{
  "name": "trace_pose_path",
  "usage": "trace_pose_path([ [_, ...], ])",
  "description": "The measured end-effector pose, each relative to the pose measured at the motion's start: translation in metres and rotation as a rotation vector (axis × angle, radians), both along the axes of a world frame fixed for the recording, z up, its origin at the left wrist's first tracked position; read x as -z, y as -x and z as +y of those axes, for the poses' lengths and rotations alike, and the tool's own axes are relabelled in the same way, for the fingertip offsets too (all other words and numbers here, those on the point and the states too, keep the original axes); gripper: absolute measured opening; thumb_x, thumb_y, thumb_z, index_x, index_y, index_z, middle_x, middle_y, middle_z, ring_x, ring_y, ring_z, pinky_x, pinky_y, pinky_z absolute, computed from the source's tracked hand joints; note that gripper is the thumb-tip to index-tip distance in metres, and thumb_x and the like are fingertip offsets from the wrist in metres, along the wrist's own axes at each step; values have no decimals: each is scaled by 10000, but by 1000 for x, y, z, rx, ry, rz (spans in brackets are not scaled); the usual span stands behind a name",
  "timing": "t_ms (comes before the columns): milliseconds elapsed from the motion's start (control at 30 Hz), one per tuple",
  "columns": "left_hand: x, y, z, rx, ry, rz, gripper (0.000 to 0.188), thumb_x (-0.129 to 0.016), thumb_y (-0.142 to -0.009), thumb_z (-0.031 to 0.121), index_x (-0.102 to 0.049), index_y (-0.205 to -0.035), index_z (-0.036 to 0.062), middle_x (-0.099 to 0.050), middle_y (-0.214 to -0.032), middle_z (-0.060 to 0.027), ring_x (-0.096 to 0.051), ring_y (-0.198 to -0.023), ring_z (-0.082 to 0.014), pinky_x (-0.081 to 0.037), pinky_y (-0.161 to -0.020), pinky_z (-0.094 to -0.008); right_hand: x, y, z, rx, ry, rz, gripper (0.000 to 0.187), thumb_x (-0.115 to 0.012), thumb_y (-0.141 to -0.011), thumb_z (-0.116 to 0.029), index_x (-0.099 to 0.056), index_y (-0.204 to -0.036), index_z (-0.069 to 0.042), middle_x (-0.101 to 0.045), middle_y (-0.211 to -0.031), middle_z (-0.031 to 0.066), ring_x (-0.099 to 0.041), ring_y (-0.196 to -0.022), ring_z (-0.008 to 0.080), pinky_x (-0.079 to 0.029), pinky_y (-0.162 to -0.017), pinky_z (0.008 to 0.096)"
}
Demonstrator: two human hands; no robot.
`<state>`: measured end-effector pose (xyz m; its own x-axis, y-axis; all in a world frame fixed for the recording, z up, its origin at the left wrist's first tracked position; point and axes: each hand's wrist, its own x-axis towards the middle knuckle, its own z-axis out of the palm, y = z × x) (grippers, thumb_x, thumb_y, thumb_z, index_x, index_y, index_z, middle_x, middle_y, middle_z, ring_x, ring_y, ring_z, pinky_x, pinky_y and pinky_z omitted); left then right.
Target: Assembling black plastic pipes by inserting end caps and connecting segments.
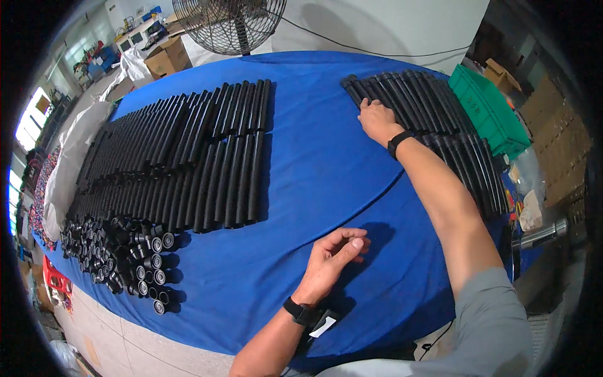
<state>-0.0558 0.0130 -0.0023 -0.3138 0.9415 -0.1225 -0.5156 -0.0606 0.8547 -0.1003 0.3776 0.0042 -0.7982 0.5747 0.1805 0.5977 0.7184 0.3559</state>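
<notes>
My right hand (378, 122) reaches to the left edge of the tube rows at the far right. Its fingers close over a black tube (353, 92), whose lower end the hand hides. Alongside lie several more black tubes (411, 100) with thicker ends, side by side in two rows. My left hand (336, 256) hovers over the blue cloth (308, 169) near the front, fingers loosely curled, thumb apart, with nothing visible in it. On the left, plain black tubes (235, 182) are stacked in two rows. In front of them sits a heap of small black round caps (113, 254).
A green plastic crate (490, 113) stands at the right edge of the table. Behind the table is a wire-caged fan (229, 25). A metal cylinder (540, 234) juts in at the right. Cardboard boxes (168, 58) and a red stool (56, 278) stand beyond the cloth.
</notes>
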Motion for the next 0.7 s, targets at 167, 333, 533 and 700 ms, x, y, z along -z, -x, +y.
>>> trace_pose_path([
  [167,2,7,-8,-39,10,10,288,-593,-968,216,-634,-1164,8,-672,-1056,-107,-632,-947,-167,-518,-820,-314,-10,1,-29,-139,2,30,435,-491,-908,-89,-489,-1330,19,-646,-1053,259,-701,-857,357,-586,-697,425],
  [333,8,0,4,10,-30,-3,282,-592,-973,217,-627,-1169,16,-664,-1050,-92,-626,-958,-160,-517,-821,-307,-7,-15,-15,-55,7,51,397,-480,-939,-139,-511,-1311,-4,-665,-996,242,-688,-909,365,-569,-741,476],
  [533,6,3,0,-9,-54,31,346,-596,-970,300,-612,-1161,13,-656,-1045,-93,-624,-934,-159,-514,-800,-302,-25,-35,-62,-285,366,580,461,-587,-939,-276,-507,-1310,-15,-664,-834,150,-662,-712,265,-523,-590,405],
  [700,6,7,-4,-22,-42,55,340,-584,-977,287,-610,-1156,-1,-656,-1022,-98,-626,-907,-165,-520,-785,-305,-66,-117,-178,-10,1667,1069,369,-623,-934,-294,-567,-1204,-49,-514,-694,-23,-490,-539,64,-358,-430,228],
])
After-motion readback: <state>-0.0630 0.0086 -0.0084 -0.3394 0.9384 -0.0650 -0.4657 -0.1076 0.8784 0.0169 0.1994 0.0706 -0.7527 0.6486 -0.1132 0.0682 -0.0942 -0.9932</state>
